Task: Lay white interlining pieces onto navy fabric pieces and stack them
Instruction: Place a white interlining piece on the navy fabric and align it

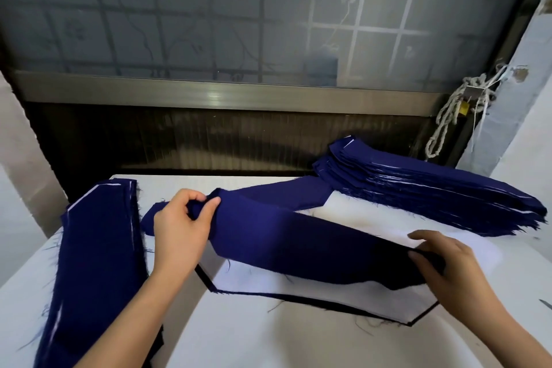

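A long navy fabric piece point(286, 236) hangs lifted across the middle of the white table point(245, 343). My left hand point(182, 224) pinches its left end, fingers curled round the bunched cloth. My right hand point(448, 269) grips its right end, thumb on top of the dark edge. Beneath it lies a white interlining piece point(313, 290) on another navy piece whose edge shows as a dark outline. A tall stack of navy pieces with white layers point(433, 191) sits at the back right. A lower navy stack point(98, 254) lies along the left.
A dark window frame and frosted glass point(239, 24) rise behind the table. A knotted rope point(460, 104) hangs at the right by a grey wall. A small dark tip point(546, 303) shows at the right edge. Loose threads lie near the table's front.
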Demonstrator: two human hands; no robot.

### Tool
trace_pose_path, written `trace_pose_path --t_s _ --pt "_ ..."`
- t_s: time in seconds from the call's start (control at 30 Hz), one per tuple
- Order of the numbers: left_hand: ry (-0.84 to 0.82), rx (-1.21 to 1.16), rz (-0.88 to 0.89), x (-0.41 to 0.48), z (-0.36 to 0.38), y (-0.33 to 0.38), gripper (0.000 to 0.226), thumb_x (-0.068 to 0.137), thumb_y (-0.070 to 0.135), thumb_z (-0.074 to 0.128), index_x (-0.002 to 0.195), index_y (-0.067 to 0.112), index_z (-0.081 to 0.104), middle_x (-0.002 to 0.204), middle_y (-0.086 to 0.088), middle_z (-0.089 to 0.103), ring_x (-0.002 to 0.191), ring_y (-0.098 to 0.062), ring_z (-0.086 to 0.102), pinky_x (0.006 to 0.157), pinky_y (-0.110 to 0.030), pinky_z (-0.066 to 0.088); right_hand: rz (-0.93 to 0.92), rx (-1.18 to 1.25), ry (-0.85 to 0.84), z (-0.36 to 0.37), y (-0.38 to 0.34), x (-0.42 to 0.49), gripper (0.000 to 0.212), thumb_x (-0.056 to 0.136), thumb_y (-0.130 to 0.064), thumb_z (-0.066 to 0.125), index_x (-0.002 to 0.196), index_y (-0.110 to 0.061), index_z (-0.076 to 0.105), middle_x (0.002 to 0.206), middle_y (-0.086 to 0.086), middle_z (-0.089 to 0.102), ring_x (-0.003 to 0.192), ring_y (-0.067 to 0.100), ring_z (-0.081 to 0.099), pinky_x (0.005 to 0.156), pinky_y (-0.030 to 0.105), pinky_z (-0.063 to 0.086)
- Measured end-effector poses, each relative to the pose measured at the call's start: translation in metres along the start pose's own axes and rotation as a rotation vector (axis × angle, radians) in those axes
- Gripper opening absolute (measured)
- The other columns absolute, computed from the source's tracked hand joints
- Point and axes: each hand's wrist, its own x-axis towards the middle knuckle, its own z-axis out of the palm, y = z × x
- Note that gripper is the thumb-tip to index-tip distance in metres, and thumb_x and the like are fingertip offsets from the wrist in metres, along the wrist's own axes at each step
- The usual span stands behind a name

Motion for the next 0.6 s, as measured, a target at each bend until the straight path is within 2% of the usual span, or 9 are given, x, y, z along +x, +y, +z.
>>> trace_pose_path --t_s 0.03,0.1,0.23,0.3,0.37,0.47,0.6 --pt "-0.022 0.033 -0.053 -0.003 0.001 -0.003 0.014 0.085 0.031 0.077 0.086 0.027 0.063 0.073 0.011 0.061 0.069 -0.008 0.056 0.059 -0.018 0.041 0.052 0.046 0.030 -0.003 0.003 -0.003 0.029 0.081 -0.001 0.074 0.100 -0.020 0.064 0.067 -0.007 0.065 0.069 0.011 0.060 0.067 0.018 0.045" --pt "-0.076 0.102 -0.147 -0.009 0.003 -0.011 0.017 0.085 0.035 0.077 0.088 0.024 0.064 0.071 0.006 0.062 0.066 -0.008 0.056 0.055 -0.022 0.040 0.189 0.125 0.069 -0.004 0.007 -0.007 0.028 0.082 -0.008 0.075 0.099 -0.026 0.061 0.066 -0.002 0.064 0.066 0.010 0.060 0.058 0.014 0.042" --pt "-0.168 0.342 -0.199 -0.023 0.009 -0.022 0.016 0.089 0.040 0.070 0.093 0.025 0.065 0.076 0.008 0.065 0.068 -0.015 0.058 0.056 -0.030 0.040 0.386 0.192 0.093 0.005 0.018 -0.015 0.027 0.084 -0.017 0.075 0.097 -0.034 0.058 0.065 0.004 0.055 0.064 0.025 0.056 0.056 0.022 0.040" --pt "-0.202 0.432 -0.210 -0.029 0.013 -0.026 0.017 0.092 0.040 0.066 0.097 0.024 0.064 0.071 0.009 0.061 0.067 -0.018 0.056 0.056 -0.030 0.039 0.407 0.196 0.071 0.012 0.021 -0.019 0.025 0.086 -0.018 0.073 0.099 -0.034 0.058 0.066 0.002 0.058 0.064 0.023 0.058 0.059 0.030 0.044" --pt "-0.221 0.492 -0.200 -0.035 0.017 -0.029 0.016 0.096 0.038 0.061 0.099 0.022 0.063 0.065 0.010 0.057 0.061 -0.016 0.054 0.053 -0.030 0.036 0.397 0.182 0.040 0.018 0.025 -0.023 0.027 0.086 -0.016 0.072 0.105 -0.030 0.059 0.072 -0.002 0.064 0.069 0.018 0.062 0.061 0.031 0.046" --pt "-0.199 0.496 -0.163 -0.042 0.020 -0.033 0.018 0.098 0.033 0.056 0.099 0.016 0.063 0.059 0.005 0.058 0.054 -0.015 0.052 0.050 -0.030 0.034 0.383 0.196 0.016 0.022 0.030 -0.029 0.036 0.086 -0.012 0.071 0.110 -0.035 0.056 0.081 -0.007 0.066 0.077 0.010 0.064 0.065 0.024 0.046" --pt "-0.176 0.448 -0.187 -0.042 0.019 -0.036 0.019 0.098 0.031 0.058 0.099 0.013 0.062 0.063 0.002 0.058 0.059 -0.019 0.052 0.056 -0.032 0.038 0.348 0.199 0.135 0.021 0.031 -0.031 0.038 0.086 -0.005 0.069 0.109 -0.032 0.056 0.075 0.002 0.059 0.071 0.010 0.057 0.061 0.010 0.039"
